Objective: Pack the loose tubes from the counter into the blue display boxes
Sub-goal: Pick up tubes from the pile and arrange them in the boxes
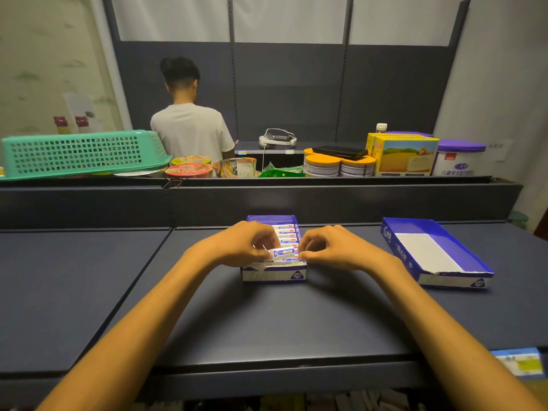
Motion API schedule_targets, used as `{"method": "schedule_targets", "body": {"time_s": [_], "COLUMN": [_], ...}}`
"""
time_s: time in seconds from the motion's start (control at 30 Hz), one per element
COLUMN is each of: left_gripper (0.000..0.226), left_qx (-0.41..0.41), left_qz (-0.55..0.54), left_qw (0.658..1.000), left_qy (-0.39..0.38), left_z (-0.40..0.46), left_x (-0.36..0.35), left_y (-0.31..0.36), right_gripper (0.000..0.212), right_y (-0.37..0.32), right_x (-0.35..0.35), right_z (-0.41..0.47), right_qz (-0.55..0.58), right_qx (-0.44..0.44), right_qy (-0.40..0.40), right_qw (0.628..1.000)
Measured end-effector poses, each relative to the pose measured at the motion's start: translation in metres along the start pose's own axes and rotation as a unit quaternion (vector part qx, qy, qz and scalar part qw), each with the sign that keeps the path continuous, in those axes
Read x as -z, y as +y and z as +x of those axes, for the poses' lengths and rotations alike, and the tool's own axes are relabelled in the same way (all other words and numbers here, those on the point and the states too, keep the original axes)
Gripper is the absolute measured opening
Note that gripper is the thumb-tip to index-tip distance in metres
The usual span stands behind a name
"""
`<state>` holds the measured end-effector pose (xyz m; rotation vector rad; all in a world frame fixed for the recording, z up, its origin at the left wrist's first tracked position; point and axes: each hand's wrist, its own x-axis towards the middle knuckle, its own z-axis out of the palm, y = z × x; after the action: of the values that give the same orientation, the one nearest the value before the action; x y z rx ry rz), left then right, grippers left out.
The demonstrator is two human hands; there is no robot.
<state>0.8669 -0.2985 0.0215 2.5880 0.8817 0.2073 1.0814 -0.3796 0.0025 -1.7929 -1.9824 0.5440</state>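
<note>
Head view: left hand [246,243] and right hand [329,247] each pinch one end of a tube [284,253] held crosswise over the near end of the part-filled box [274,275] on the worktop [89,277], empty box [450,278] well right.

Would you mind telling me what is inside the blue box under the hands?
The box holds a row of tubes; both hands pinch one more above it. Its near end is covered.
</note>
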Motion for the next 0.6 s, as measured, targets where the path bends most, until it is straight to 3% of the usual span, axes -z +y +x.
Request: {"method": "schedule_targets", "body": {"time_s": [0.17, 0.6], "left_gripper": [0.032, 0.021], "left_qx": [0.008, -0.009], "left_qz": [-0.024, 0.07], "left_qw": [1.0, 0.996], "left_qy": [-0.017, -0.05], "left_z": [0.001, 0.016], "left_x": [-0.003, -0.004], "left_y": [0.009, 0.027], "right_gripper": [0.027, 0.025], "right_y": [-0.002, -0.001], "right_x": [0.0, 0.0], "right_z": [0.0, -0.001], "right_qz": [0.001, 0.002], "right_qx": [-0.003, 0.001], "right_qy": [-0.003, -0.003], "right_qw": [1.0, 1.0]}}
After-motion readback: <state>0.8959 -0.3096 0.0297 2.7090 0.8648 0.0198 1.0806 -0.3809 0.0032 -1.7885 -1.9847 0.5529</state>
